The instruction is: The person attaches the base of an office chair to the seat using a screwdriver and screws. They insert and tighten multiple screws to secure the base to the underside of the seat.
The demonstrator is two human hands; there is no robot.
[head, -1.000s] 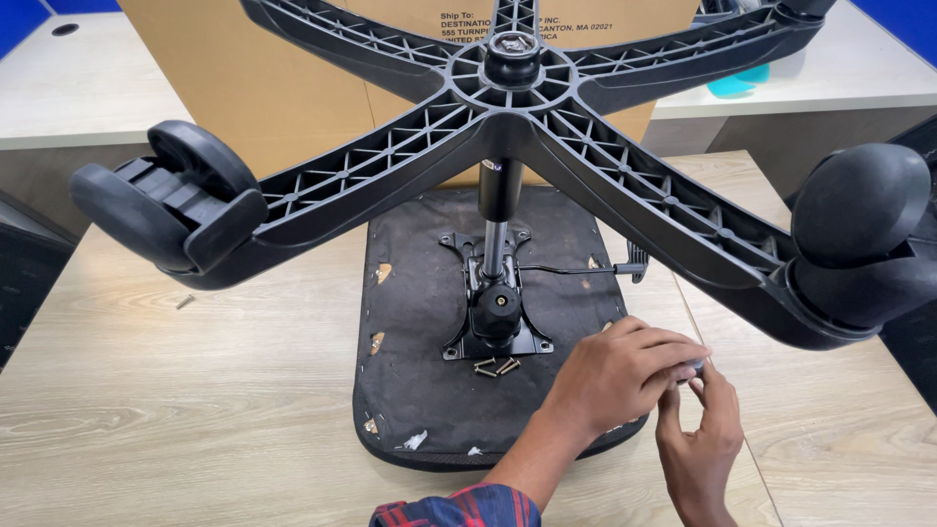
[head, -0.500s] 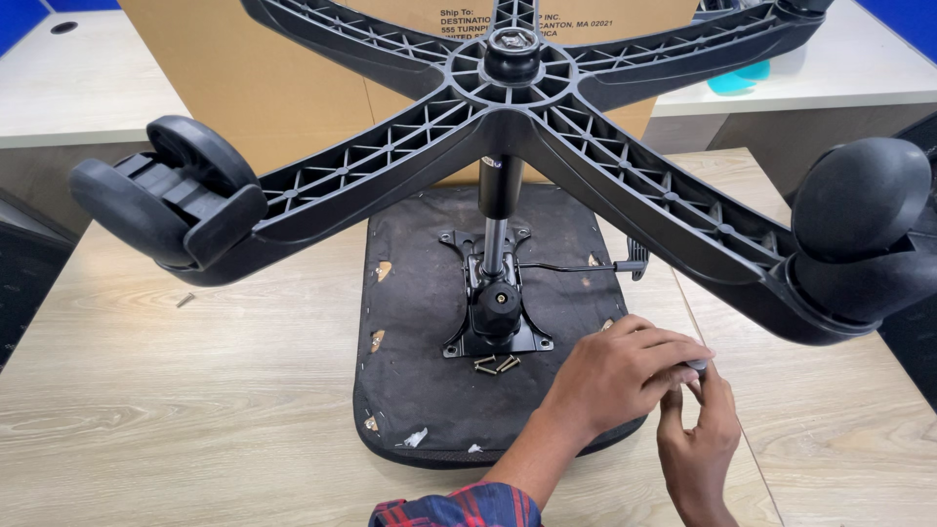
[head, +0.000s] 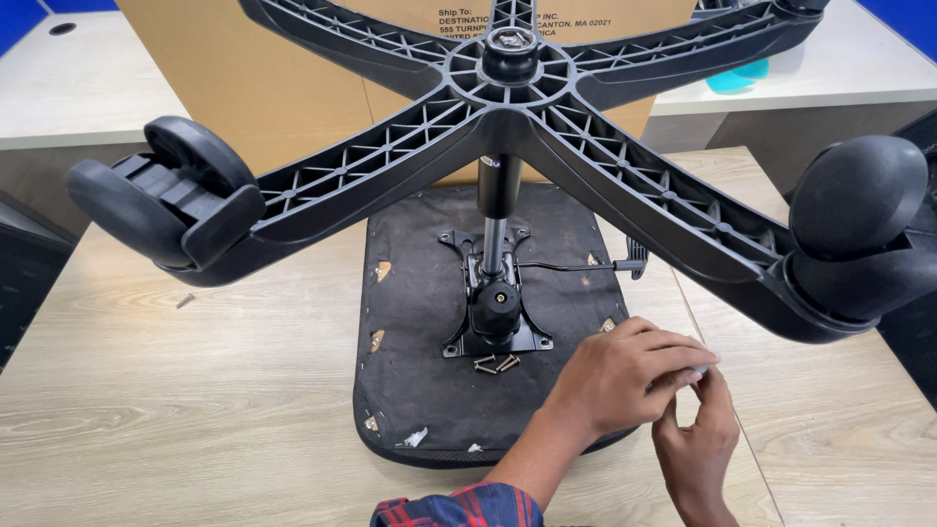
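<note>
1. The left hand (head: 625, 376) reaches in from low centre, and its fingers curl over the right edge of the upturned office-chair seat (head: 429, 322). Their tips meet the right hand (head: 698, 439), which rises from the bottom edge.
2. Both hands pinch together at one small pale object (head: 699, 372). It is too small to identify. The left grip is closed on it; the right fingertips press against it from below, though how firmly cannot be told.
3. Compared with a second ago, the hands have barely shifted. They remain joined at the same spot just off the seat's right edge, so the small piece is still being worked between the fingers rather than set anywhere.
4. The seat lies underside up on the wooden counter (head: 146, 410), and its black mounting plate (head: 496, 327) is in the middle. The gas-lift column (head: 498, 195) rises from the plate to the five-star base (head: 508, 107), with casters (head: 176, 195) at the arm ends.
5. A few loose screws (head: 496, 364) lie on the seat just in front of the plate, near the left hand but untouched.
6. A cardboard box (head: 264, 78) stands behind the base.
</note>
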